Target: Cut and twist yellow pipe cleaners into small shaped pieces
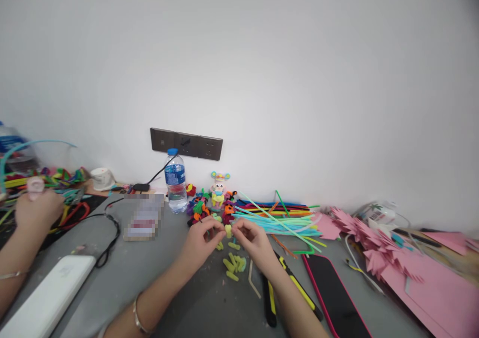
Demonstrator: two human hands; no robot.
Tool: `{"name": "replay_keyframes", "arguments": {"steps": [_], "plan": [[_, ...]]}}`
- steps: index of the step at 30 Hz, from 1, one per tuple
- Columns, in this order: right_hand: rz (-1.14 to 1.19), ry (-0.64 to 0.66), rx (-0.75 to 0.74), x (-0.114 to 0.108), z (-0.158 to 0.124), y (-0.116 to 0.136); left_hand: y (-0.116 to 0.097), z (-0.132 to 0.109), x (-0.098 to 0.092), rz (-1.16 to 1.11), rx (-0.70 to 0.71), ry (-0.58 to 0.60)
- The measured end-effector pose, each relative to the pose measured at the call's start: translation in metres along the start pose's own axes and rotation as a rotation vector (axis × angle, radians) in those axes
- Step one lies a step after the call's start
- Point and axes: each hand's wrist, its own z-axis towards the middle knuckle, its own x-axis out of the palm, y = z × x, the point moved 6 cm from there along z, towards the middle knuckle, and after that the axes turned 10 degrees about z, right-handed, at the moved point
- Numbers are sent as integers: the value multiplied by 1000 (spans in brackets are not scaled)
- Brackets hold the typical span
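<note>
My left hand and my right hand face each other over the grey table, fingertips pinched together. Between them is a small yellow-green fuzzy piece, touched by the fingertips of both hands. Just below lies a small pile of short yellow-green fuzzy pieces. A pale bent stem rests beside the pile. Pliers with black and yellow handles lie partly under my right forearm. Behind my hands stand a small colourful figure and a cluster of multicoloured fuzzy shapes.
Coloured pipe cleaners lie behind my right hand. A phone and pink folded paper are at right. A water bottle, black cable and white device stand or lie left. Another person's hand is at far left.
</note>
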Motion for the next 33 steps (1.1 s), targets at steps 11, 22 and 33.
{"name": "replay_keyframes", "arguments": {"steps": [11,22,33], "plan": [[-49,83,-19,0,-2,5,-7,-1,3,29,30,56],[-140,62,-93,3,-3,10,-3,-1,2,27,29,31],[-155,4,-127,2,-3,2,0,0,2,27,-10,-21]]}}
